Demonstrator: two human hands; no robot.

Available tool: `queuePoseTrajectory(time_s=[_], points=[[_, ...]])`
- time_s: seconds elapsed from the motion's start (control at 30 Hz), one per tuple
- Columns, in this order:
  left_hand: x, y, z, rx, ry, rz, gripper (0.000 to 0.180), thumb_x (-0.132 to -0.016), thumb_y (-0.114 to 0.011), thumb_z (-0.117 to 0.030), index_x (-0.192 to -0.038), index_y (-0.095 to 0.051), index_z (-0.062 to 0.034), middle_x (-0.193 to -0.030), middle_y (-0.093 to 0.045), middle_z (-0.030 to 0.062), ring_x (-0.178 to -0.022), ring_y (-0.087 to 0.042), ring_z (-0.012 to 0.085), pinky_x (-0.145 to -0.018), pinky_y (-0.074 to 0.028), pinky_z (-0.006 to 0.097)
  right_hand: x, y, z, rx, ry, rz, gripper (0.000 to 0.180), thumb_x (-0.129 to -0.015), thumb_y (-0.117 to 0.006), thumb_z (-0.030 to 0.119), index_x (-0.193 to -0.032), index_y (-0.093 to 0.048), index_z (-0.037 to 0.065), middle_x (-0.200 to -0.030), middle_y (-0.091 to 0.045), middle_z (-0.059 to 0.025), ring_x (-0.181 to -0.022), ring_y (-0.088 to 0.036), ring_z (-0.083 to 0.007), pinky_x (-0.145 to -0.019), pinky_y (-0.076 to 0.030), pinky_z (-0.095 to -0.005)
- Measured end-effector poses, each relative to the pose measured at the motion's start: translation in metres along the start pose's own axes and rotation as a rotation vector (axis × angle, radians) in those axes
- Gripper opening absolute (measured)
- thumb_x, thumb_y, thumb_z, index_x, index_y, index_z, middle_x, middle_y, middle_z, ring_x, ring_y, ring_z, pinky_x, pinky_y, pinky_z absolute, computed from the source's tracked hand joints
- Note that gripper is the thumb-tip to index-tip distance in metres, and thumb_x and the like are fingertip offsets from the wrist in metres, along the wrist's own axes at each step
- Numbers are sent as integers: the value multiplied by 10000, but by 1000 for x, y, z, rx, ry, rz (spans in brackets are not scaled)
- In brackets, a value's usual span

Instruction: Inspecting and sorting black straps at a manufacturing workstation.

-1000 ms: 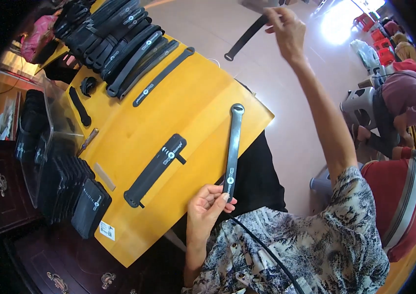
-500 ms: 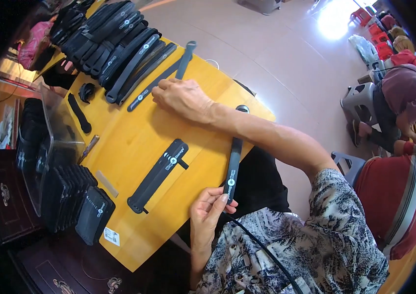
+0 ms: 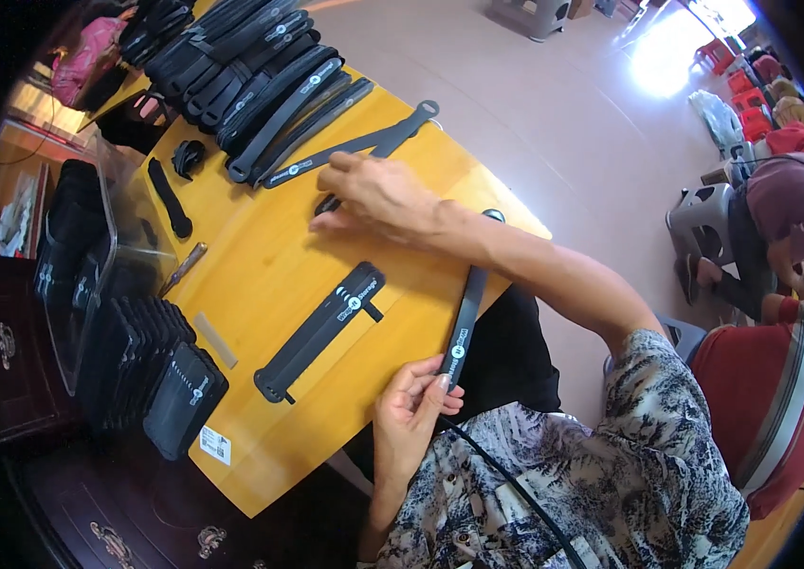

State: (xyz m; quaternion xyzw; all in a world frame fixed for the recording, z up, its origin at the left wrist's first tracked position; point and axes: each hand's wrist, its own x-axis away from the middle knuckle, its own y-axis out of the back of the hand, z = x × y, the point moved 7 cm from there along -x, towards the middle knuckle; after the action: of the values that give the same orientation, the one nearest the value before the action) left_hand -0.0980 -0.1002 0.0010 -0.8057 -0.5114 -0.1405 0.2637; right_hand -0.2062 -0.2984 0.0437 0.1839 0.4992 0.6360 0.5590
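My left hand [image 3: 409, 410] pinches the lower end of a black strap [image 3: 464, 327] with white print, near the table's front edge. This strap stretches up and away, and its far end passes beneath my right forearm. Over the table, my right hand [image 3: 378, 194] is closed on a second black strap [image 3: 410, 125], whose rounded end with a hole sticks out beyond the knuckles. Its other end shows dark under the fingers. Another printed strap [image 3: 302, 169] lies flat just left of that hand. Between both hands rests a wider black strap piece [image 3: 321, 332] with small side tabs.
A tall pile of black straps [image 3: 260, 85] covers the far left. A clear plastic bin [image 3: 110, 247], stacked black pouches [image 3: 184, 398], a short strap [image 3: 170, 199] and a small wooden-handled tool [image 3: 184, 269] line the left side. Another person [image 3: 791, 218] sits at the right.
My right hand has shifted slightly right and nearer, and the strap in it has swung to a more slanting angle. My left hand keeps its hold. The whole view has shifted a little.
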Motion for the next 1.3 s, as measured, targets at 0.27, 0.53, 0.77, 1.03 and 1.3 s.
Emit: queuePoseTrajectory(time_s=[0.27, 0.53, 0.77, 1.03, 1.3], points=[[-8, 18, -62, -679, -309, -273, 150, -891, -584, -45, -1014, -649, 15, -860, -582, 126, -734, -610, 233, -629, -483, 321, 12, 27, -34, 73, 63, -37, 245, -891, -572, 135, -1128, -622, 93, -1107, -571, -79, -1062, -535, -248, -872, -500, -346], [-85, 14, -171, -1382, -898, -436, 151, -883, -551, -22, -1000, -635, 25, -914, -594, 153, -886, -569, 313, -737, -468, 385, 12, -2, -37, 130, 190, -19, 215, -833, -578, 157, -1036, -632, 110, -1035, -559, -36, -1023, -504, -220, -866, -452, -351], [-185, 33, -180, -1334, -1066, -166, 172, -789, -637, 12, -959, -659, 9, -992, -632, 121, -946, -584, 287, -824, -474, 350, 5, 2, -35, 201, 222, -43, 158, -819, -577, 138, -961, -636, 102, -989, -558, -32, -992, -509, -225, -818, -423, -360], [-190, 41, -171, -1272, -1048, -228, 120, -773, -662, -2, -893, -667, -7, -905, -600, 116, -878, -583, 274, -767, -468, 347, 20, 40, -41, -94, 206, 126, 140, -821, -616, 119, -958, -633, 95, -874, -617, -31, -945, -567, -180, -825, -431, -363], [-191, 43, -167, -1158, -1050, -215, 85, -805, -649, -12, -887, -655, 12, -899, -583, 97, -890, -550, 242, -779, -450, 328, 28, 58, -166, -1435, -444, -355, 102, -907, -616, 138, -923, -574, 46, -851, -602, -51, -807, -581, -146, -814, -502, -279]])
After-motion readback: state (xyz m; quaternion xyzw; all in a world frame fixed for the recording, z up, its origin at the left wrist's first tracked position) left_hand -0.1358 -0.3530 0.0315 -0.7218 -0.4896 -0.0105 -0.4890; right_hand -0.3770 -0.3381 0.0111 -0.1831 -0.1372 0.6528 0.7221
